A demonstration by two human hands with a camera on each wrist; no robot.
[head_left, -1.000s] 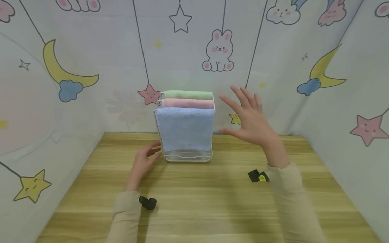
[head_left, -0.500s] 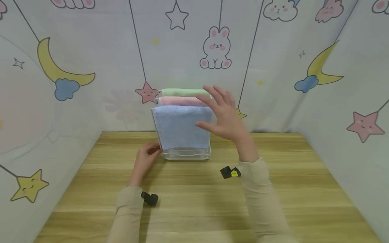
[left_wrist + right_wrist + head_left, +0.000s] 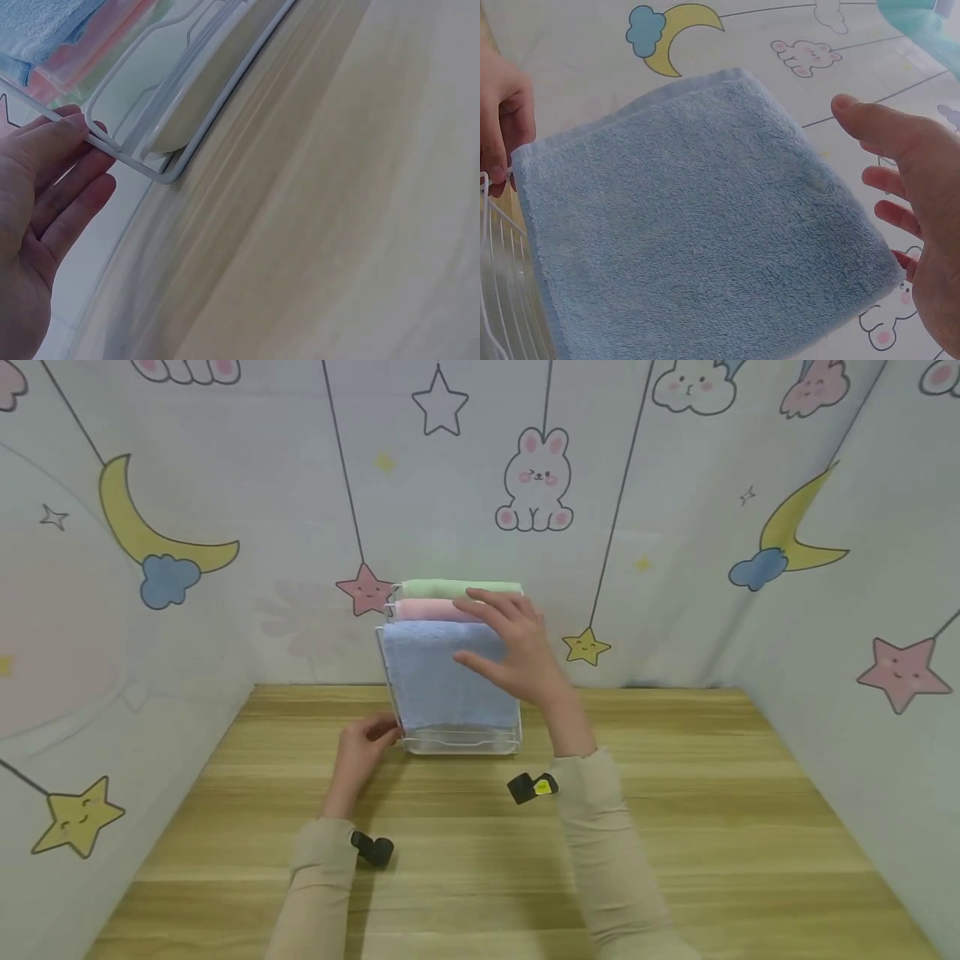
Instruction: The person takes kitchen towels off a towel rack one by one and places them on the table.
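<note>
Rough, looped blue terry cloth (image 3: 705, 210), pink cloth (image 3: 423, 610), green cloth (image 3: 438, 588), smooth white wire rack (image 3: 461, 743), smooth wood-grain tabletop (image 3: 450, 885)

Passage is free right of the right sleeve (image 3: 603, 843); left fingers (image 3: 79, 206) block the lower left of the wire rack (image 3: 462, 752).

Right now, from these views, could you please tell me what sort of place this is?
It looks like a small indoor booth, perhaps decorated for children: cartoon-printed walls rise behind and beside a wood-grain table, which holds a wire rack of towels.
</note>
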